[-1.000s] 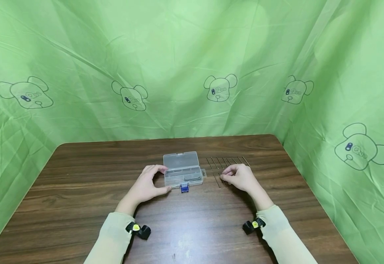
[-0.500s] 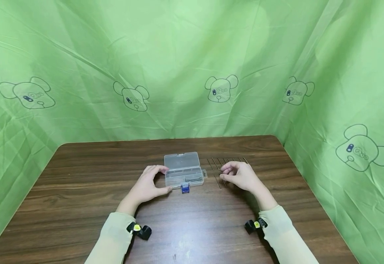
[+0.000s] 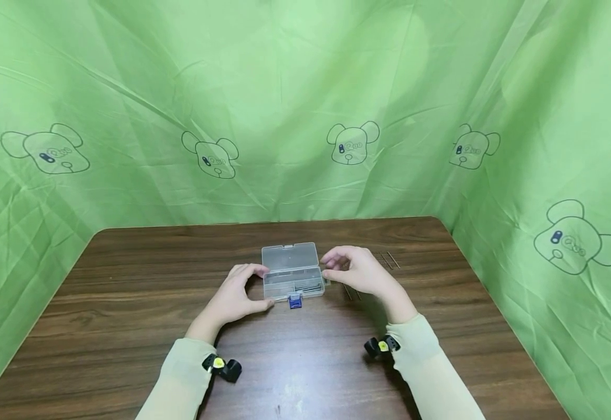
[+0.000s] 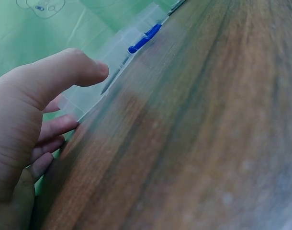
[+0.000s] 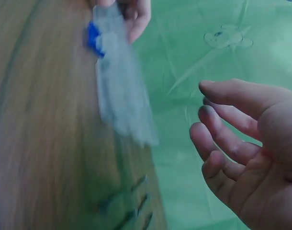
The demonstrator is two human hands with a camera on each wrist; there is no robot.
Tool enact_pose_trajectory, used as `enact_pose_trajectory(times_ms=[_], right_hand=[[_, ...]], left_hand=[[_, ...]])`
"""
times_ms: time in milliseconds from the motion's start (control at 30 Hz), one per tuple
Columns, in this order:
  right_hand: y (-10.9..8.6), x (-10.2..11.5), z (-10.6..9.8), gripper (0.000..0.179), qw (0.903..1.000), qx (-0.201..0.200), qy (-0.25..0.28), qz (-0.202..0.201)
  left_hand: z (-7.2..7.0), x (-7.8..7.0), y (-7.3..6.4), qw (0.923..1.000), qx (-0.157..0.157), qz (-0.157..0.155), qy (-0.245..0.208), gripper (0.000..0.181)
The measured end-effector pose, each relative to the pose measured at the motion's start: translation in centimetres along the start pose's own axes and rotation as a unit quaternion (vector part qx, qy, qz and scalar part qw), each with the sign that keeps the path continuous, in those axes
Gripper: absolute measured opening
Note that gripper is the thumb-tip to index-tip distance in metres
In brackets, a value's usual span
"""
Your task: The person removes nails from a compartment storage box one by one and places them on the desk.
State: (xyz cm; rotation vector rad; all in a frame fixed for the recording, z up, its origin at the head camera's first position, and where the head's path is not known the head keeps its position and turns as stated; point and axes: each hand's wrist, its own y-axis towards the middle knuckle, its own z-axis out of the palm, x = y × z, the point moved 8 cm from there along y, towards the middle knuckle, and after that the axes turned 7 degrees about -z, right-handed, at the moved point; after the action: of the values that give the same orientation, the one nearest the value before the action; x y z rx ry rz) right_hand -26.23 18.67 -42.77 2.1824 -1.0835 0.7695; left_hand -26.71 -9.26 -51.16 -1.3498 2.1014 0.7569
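Note:
On the table lies a clear plastic storage box (image 3: 279,288) with its lid (image 3: 290,256) raised and a blue latch (image 3: 295,301) at the front. Several thin metal rods (image 3: 309,288) lie in its front right compartment. My left hand (image 3: 234,294) holds the box at its left end, thumb by the front corner and fingers behind. My right hand (image 3: 360,269) hovers at the box's right end, fingers loosely bent; in the right wrist view nothing shows between its thumb and fingers. Two more thin rods (image 3: 347,291) lie on the wood just below that hand.
Further thin rods (image 3: 393,260) lie in a back row to the right, partly hidden by the right hand. The brown wooden table (image 3: 305,361) reaches back to a green curtain (image 3: 284,87) hanging behind and at the sides.
My right hand has moved left from the rods on the table to the box's right end, its fingers loosened. More rods show inside the box. The left hand stays in place.

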Motion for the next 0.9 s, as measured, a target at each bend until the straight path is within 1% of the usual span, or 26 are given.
enact_pose_trajectory(times_ms=[67,167,233,267,400,567,733,900], right_hand=[[0.9,0.9,1.0,0.028,0.9992,0.038,0.006,-0.006],[2.1,2.0,2.5,0.032,0.9952,0.097,0.012,-0.009],[2.8,2.8,3.5,0.032,0.9922,0.124,0.013,-0.012],[3.2,3.0,4.0,0.032,0.9912,0.131,0.012,-0.016],[4.4,3.5,5.2,0.03,0.9907,0.134,0.006,-0.023],[5.1,3.4,6.2,0.028,0.9925,0.12,0.001,-0.025],[5.6,3.3,7.3,0.022,0.9929,0.102,-0.034,-0.052],[5.6,3.4,8.4,0.014,0.9917,0.097,-0.044,-0.073]], left_hand=[[0.0,0.0,0.0,1.0,0.002,0.0,0.001,0.071],[0.0,-0.1,0.0,1.0,0.003,0.004,0.001,0.072],[0.0,-0.1,0.0,1.0,0.002,0.005,-0.001,0.072],[-0.1,-0.1,0.0,1.0,0.001,0.005,-0.002,0.072],[-0.1,0.0,0.0,1.0,0.002,0.007,0.0,0.072],[0.0,0.1,0.0,1.0,0.002,0.005,0.0,0.072],[0.0,0.1,0.1,1.0,0.003,0.006,0.0,0.072],[0.0,0.1,0.0,1.0,0.003,0.009,-0.002,0.072]])
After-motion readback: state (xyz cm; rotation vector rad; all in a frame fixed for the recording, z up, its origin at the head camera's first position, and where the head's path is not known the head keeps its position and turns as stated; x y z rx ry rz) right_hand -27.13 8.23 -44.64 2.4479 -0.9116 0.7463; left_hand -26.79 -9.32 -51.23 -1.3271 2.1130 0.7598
